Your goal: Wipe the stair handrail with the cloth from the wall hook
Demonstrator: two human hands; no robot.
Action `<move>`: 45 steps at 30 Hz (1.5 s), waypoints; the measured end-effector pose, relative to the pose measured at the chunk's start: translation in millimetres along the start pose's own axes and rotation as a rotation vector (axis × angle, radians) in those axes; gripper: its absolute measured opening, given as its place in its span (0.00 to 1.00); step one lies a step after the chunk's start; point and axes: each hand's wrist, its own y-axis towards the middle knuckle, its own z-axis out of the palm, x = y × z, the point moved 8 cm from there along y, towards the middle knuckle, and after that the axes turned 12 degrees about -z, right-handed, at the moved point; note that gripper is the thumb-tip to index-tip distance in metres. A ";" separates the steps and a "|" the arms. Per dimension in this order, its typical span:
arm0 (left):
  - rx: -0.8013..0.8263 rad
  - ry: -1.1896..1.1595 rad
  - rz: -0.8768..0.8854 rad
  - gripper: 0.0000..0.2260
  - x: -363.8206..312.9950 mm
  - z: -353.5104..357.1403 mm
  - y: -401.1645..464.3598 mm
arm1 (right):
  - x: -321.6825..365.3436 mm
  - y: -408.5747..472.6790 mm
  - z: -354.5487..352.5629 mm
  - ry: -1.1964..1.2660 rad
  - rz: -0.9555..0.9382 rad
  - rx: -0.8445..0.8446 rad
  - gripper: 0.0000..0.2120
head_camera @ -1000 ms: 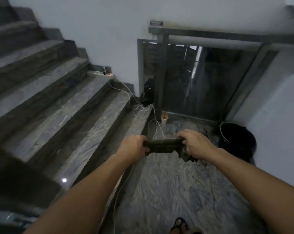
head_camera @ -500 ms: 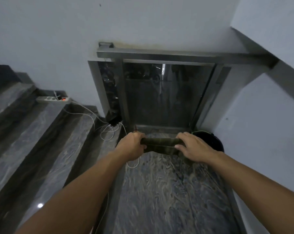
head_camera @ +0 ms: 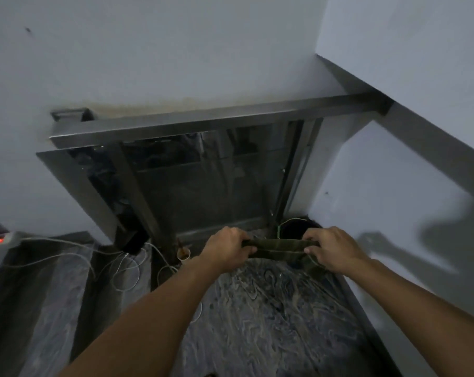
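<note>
Closer now to the handrail (head_camera: 211, 122), both hands keep the dark cloth (head_camera: 279, 247) stretched below it, left hand (head_camera: 226, 250) and right hand (head_camera: 331, 248) each clenched on an end. Behind the cloth, a black bucket (head_camera: 295, 229) is half hidden; left of it stands a small cup (head_camera: 183, 256), with white cables (head_camera: 116, 263) beyond.

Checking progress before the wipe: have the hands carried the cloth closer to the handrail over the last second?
Yes. The cloth, stretched between left hand and right hand, now sits nearer the railing's base, below the handrail, not touching.
</note>
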 end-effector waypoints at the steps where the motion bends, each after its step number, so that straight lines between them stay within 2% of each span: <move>1: 0.013 0.027 0.023 0.09 -4.8 1.1 13.6 | -8.2 5.9 0.6 0.001 0.032 -0.003 0.02; 7: 0.083 0.158 0.099 0.10 -34.6 17.5 90.6 | -62.8 25.5 9.6 0.005 0.193 -0.058 0.02; 12: 0.111 0.167 0.131 0.10 -61.8 37.1 149.6 | -114.0 39.0 20.2 0.041 0.326 -0.051 0.02; 21: 0.110 0.198 0.099 0.10 -82.0 100.6 259.6 | -207.8 87.8 72.8 0.020 0.355 -0.081 0.06; 27: 0.085 0.195 0.100 0.14 -70.5 177.5 341.4 | -283.5 128.3 147.9 0.060 0.424 -0.095 0.08; 32: 0.102 0.152 0.113 0.13 -53.7 258.9 426.9 | -354.5 163.7 221.5 0.056 0.472 -0.135 0.04; 39: 0.076 0.089 0.140 0.13 -41.7 355.2 527.0 | -441.0 199.5 326.6 0.125 0.550 -0.182 0.04; 45: 0.024 0.042 0.186 0.11 -38.5 415.2 583.5 | -493.9 216.7 392.3 0.221 0.630 -0.327 0.03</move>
